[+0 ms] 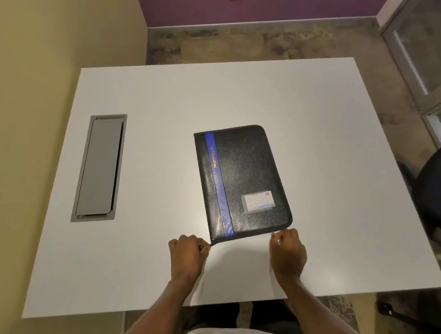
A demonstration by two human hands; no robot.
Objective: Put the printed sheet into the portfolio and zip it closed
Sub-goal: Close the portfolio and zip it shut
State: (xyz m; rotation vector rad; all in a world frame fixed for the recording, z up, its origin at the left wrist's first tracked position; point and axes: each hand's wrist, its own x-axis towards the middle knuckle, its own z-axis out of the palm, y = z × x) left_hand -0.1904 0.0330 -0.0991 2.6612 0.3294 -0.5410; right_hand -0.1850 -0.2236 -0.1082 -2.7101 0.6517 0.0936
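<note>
Seemingly the zipping step: the left hand pinches the closed portfolio's near corner, the right hand's grip clamps the near edge, apparently the zipper pull, next drawn along steadily.

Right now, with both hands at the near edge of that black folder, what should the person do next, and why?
Probably pull the zipper along the near edge with the right hand while the left hand steadies the corner of the portfolio. The cover lies flat and closed, and no loose sheet shows.
</note>
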